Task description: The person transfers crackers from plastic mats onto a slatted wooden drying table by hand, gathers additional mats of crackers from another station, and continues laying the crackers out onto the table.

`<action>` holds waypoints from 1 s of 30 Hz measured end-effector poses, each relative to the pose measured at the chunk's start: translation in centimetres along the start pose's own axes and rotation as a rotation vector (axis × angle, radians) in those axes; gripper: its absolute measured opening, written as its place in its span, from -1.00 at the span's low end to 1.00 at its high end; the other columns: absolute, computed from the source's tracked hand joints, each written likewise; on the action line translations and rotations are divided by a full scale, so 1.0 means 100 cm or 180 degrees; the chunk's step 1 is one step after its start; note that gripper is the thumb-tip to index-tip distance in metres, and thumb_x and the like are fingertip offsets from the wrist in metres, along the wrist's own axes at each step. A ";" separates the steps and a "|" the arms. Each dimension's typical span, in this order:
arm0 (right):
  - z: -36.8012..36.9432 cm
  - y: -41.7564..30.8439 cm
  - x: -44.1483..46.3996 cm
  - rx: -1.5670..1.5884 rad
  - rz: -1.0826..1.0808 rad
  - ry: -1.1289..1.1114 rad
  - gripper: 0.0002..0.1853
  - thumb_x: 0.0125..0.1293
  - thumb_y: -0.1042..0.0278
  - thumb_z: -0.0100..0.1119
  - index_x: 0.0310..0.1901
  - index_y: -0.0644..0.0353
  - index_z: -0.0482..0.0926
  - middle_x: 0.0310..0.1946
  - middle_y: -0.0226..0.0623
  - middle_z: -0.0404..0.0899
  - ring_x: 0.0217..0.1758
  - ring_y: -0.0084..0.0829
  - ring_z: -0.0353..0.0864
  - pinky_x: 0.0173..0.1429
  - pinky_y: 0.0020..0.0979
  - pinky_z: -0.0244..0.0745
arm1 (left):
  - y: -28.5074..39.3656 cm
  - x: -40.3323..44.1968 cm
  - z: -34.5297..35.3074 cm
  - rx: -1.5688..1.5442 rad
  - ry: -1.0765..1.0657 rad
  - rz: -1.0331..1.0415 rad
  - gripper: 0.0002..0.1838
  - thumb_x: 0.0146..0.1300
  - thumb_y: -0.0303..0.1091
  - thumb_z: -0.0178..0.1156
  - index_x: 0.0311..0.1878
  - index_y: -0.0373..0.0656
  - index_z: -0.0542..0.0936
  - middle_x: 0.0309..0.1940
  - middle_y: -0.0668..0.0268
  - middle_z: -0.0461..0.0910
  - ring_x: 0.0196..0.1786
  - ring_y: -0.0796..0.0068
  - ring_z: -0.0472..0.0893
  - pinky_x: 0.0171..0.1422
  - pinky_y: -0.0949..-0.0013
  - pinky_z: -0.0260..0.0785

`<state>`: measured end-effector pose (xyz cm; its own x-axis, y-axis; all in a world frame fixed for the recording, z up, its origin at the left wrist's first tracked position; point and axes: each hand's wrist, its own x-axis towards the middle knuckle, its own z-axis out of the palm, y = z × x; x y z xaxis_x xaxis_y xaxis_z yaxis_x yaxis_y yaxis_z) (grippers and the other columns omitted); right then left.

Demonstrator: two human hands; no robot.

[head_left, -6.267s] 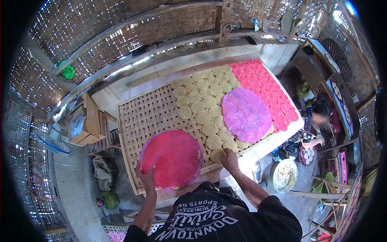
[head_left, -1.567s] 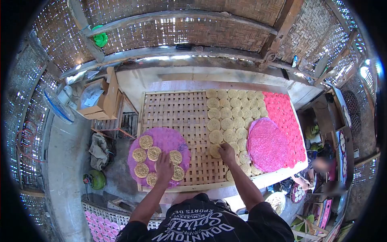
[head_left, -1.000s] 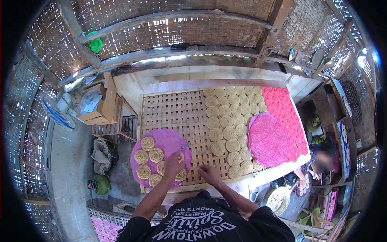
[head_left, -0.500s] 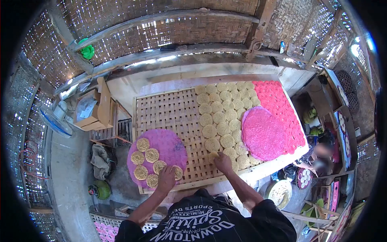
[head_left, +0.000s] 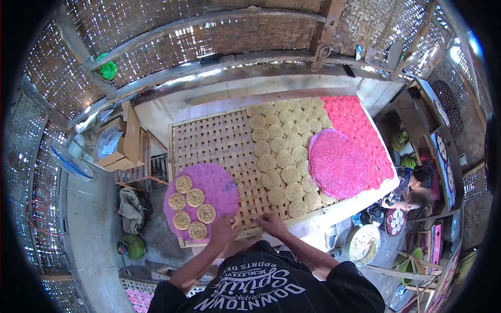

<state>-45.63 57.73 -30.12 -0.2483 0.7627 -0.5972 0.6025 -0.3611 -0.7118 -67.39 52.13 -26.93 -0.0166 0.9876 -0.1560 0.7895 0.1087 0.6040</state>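
Beside the round purple plastic-looking sheet, my left hand and right hand curl, any pinch indiscernible; light rim holds best spare flat, tan, noodle-like discs.

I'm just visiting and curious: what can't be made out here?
Head view: whether the left hand holds anything; fingers hide it.
Head view: whether the right hand holds anything; too small.
Head view: what lies under the pink sheet; it covers that.
Head view: the lower pink pieces; bottom edge cuts them off.

Woven wall, cardboard box, blue fan
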 end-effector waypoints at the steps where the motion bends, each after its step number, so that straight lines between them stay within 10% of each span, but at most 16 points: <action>1: 0.001 -0.020 -0.015 0.0563 0.0569 -0.0686 -0.46 0.24 -0.10 0.28 -0.04 0.30 0.61 -0.30 -0.15 0.68 -0.23 -0.28 0.69 -0.21 -0.26 0.57 | 0.012 -0.003 0.004 -0.0221 0.0011 -0.0018 -0.69 -0.01 -0.29 0.34 -0.17 -0.15 0.54 -0.25 0.13 0.58 -0.17 0.04 0.62 -0.19 0.04 0.48; 4: 0.016 0.001 -0.010 0.2252 0.0888 -0.0925 -0.45 0.26 -0.08 0.25 -0.04 0.35 0.61 -0.32 -0.26 0.68 -0.26 -0.40 0.67 -0.23 -0.32 0.57 | 0.034 -0.013 0.026 -0.0606 -0.0211 0.0864 -0.64 0.05 -0.23 0.35 -0.08 -0.13 0.56 -0.15 0.13 0.61 -0.09 0.03 0.62 -0.08 0.07 0.49; 7: 0.017 0.056 0.026 0.0910 -0.0134 0.0211 -0.48 0.26 -0.04 0.23 -0.01 0.33 0.60 -0.32 -0.13 0.70 -0.26 -0.25 0.70 -0.17 -0.23 0.59 | 0.031 -0.021 0.023 -0.0443 0.0472 0.1186 -0.55 0.06 -0.22 0.36 0.04 -0.15 0.56 -0.02 0.10 0.60 0.04 0.03 0.58 0.13 0.06 0.42; 11: -0.031 0.049 0.012 -0.0776 -0.0515 0.0961 -0.55 0.20 0.11 0.20 0.03 0.25 0.57 -0.30 0.07 0.67 -0.22 0.01 0.69 -0.07 -0.07 0.57 | -0.074 -0.007 0.042 0.0546 0.1854 -0.0813 -0.46 0.10 -0.17 0.34 0.12 -0.24 0.53 0.09 0.03 0.53 0.23 0.00 0.44 0.37 -0.03 0.20; 16: -0.043 0.063 0.007 -0.1246 -0.0931 0.1377 -0.59 0.19 0.17 0.20 0.03 0.18 0.52 -0.12 0.06 0.58 -0.11 0.08 0.63 -0.03 0.00 0.54 | -0.076 -0.007 0.008 0.1385 0.1063 -0.1490 -0.44 0.06 -0.11 0.36 0.08 -0.24 0.55 0.00 0.05 0.53 0.18 -0.02 0.43 0.32 -0.01 0.24; 23: -0.040 0.038 -0.021 -0.1176 -0.0897 0.1916 -0.50 0.17 0.15 0.31 0.11 0.15 0.45 0.05 0.01 0.45 -0.01 0.04 0.59 -0.03 -0.04 0.56 | -0.111 0.023 0.028 0.0499 0.1677 -0.2149 -0.53 0.04 -0.20 0.35 0.02 -0.18 0.56 -0.20 0.07 0.59 -0.01 -0.01 0.55 0.13 0.00 0.38; 30: 0.027 -0.010 0.000 -0.0675 -0.1331 0.0942 -0.57 0.18 0.08 0.33 -0.03 0.21 0.57 -0.21 -0.05 0.65 -0.20 -0.09 0.69 -0.14 -0.13 0.57 | -0.155 0.056 0.099 -0.0544 0.2426 -0.1659 -0.66 0.15 -0.49 0.14 0.04 -0.18 0.49 -0.22 0.02 0.57 -0.07 -0.02 0.58 0.01 0.04 0.44</action>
<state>-48.28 56.63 -30.35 -0.2938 0.9472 -0.1286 0.6455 0.0974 -0.7575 -73.63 54.87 -44.88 -0.7879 0.6108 0.0782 0.4695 0.5137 0.7181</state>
